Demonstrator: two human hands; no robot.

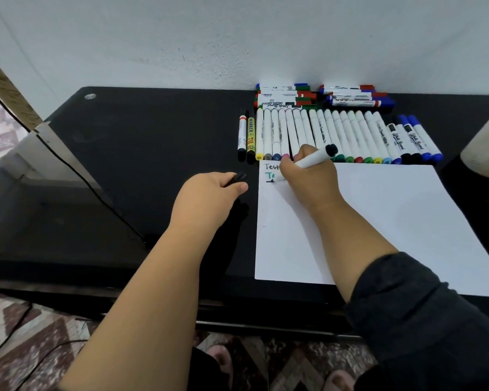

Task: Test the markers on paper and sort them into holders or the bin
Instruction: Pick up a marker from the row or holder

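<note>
My right hand [305, 176] grips a white marker [314, 159] with a black end, its tip touching the top left corner of the white paper [378, 221]. "Test" in black and "Te" in green are written there, with a dark stroke below. My left hand [209, 193] hovers just left of the paper and pinches a black marker cap [239, 177]. A long row of white markers [350, 134] with coloured caps lies behind the paper.
Two stacks of boxed whiteboard markers [322, 95] lie against the wall behind the row. A black cable [76, 170] crosses the black table [139, 142] at the left. A pale rounded object [486, 148] stands at the right edge. No holder or bin is in view.
</note>
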